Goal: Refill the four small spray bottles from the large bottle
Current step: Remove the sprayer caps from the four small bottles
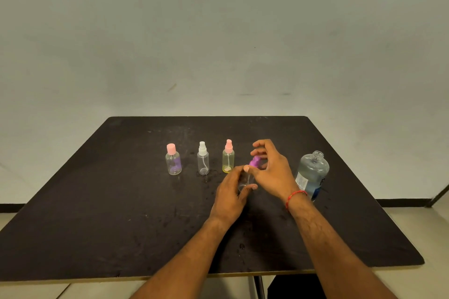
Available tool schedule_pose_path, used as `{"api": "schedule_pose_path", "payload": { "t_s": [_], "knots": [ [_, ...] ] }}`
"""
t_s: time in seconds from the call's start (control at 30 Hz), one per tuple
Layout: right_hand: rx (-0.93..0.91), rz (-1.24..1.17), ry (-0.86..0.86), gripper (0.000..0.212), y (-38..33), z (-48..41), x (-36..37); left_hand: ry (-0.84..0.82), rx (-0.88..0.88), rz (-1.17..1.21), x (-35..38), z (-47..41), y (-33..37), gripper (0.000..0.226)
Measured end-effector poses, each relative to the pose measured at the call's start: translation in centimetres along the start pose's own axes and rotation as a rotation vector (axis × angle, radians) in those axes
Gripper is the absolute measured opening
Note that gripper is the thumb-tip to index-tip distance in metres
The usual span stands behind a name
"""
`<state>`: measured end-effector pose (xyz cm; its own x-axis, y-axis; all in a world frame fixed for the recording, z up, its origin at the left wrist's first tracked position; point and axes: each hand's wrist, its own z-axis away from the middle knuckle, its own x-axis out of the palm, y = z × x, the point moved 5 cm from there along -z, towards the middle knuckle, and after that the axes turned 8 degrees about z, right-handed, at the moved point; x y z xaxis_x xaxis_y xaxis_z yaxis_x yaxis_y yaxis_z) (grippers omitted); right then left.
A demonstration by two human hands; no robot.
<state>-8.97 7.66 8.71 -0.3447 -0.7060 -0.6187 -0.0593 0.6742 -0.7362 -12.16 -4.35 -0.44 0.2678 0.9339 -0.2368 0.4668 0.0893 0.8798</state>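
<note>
I found the left hand [230, 193] gripping a clear spray bottle [244, 182], the right hand [273, 173] pinching its purple cap [255, 161]; the large bottle [313, 172] stood uncapped near the table [116, 201]'s right edge.

Left hand [230, 192], right hand [274, 175] on bottle [245, 181]

Three small bottles are seen upright in a row: a pink-capped bottle [173, 162], a clear bottle [203, 159] with a white sprayer, and a yellowish bottle [228, 158] with a pink sprayer. The fourth bottle [245, 181], clear with its purple sprayer [255, 161], is held tilted just beside them. The large bottle [312, 172] is stood uncapped at the right, partly filled.
</note>
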Motion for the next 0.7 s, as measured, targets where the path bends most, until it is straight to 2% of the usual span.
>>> {"api": "schedule_pose_path", "payload": {
  "t_s": [0.1, 0.2, 0.33, 0.43, 0.6, 0.7],
  "knots": [
    [0.058, 0.071, 0.062, 0.041, 0.04, 0.06, -0.37, -0.004, -0.008, -0.027, -0.02, -0.08, -0.18, 0.040],
    [0.036, 0.081, 0.038, 0.032, -0.03, 0.04, -0.25, -0.012, -0.001, -0.029, 0.01, -0.09, -0.13, 0.040],
    [-0.040, -0.006, -0.086, 0.049, -0.40, 0.10, 0.08, -0.006, -0.008, -0.016, -0.02, 0.02, -0.15, 0.048],
    [-0.039, -0.017, -0.084, 0.054, -0.32, 0.06, 0.15, -0.013, -0.006, -0.011, 0.05, 0.06, -0.03, 0.042],
    [0.078, 0.114, 0.032, 0.037, 0.01, 0.14, -0.19, -0.021, -0.015, -0.013, 0.13, -0.15, -0.49, 0.039],
    [0.073, 0.164, 0.020, 0.020, 0.03, 0.19, -0.19, -0.029, 0.000, -0.043, 0.16, -0.17, -0.50, 0.041]
  ]
}}
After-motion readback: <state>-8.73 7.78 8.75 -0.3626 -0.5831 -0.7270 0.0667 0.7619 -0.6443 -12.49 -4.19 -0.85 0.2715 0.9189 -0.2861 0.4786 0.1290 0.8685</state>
